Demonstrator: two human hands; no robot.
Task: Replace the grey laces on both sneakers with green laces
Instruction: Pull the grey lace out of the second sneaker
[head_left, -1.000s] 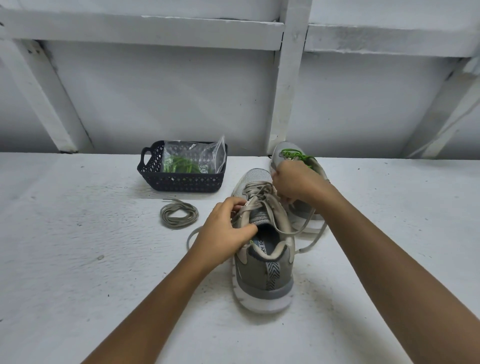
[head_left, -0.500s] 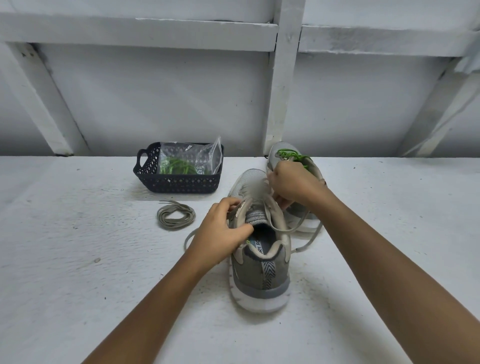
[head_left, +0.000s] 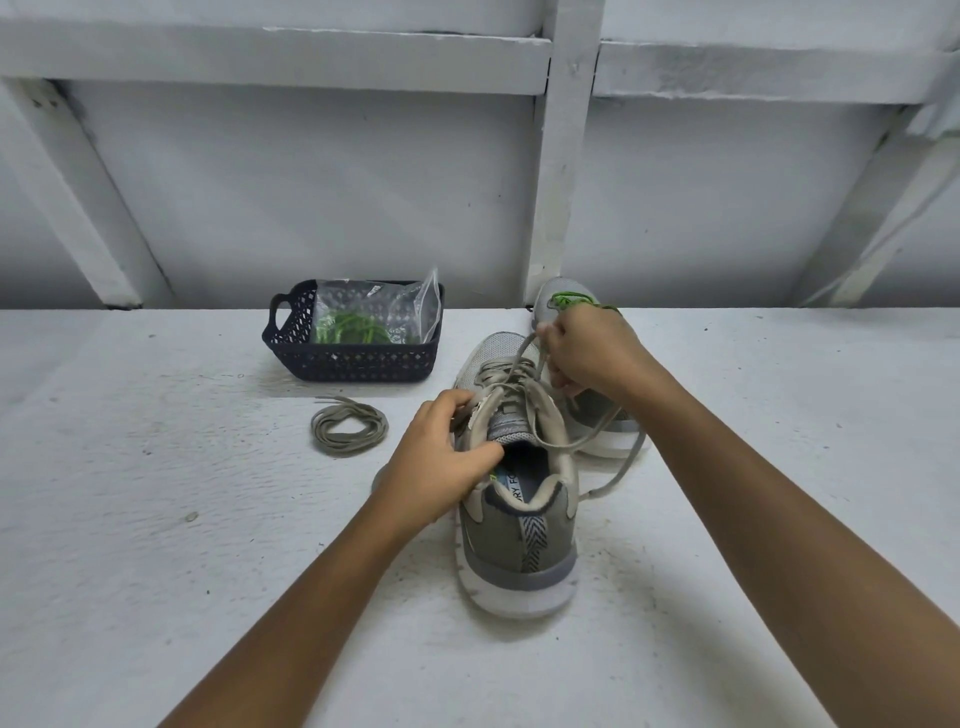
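At the middle of the tabletop (head_left: 156, 519), the nearer sneaker (head_left: 519, 525) is gripped steady by the left hand (head_left: 441, 462) so its grey lace (head_left: 523, 358), pinched by the right hand (head_left: 587, 353), can be drawn out.

Both bare forearms are stretched forward. Left hand (head_left: 441, 462) is curled round the sneaker (head_left: 519, 551) collar, while the right hand (head_left: 587, 353) is further out, fingers pinching the grey lace (head_left: 523, 357).

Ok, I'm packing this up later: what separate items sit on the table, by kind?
Grey mesh sneakers: 2
Coiled loose grey lace: 1
Dark perforated plastic basket: 1
Clear plastic zip bag holding green laces: 1
Total: 5
Laces threaded in the sneakers are counted with them.
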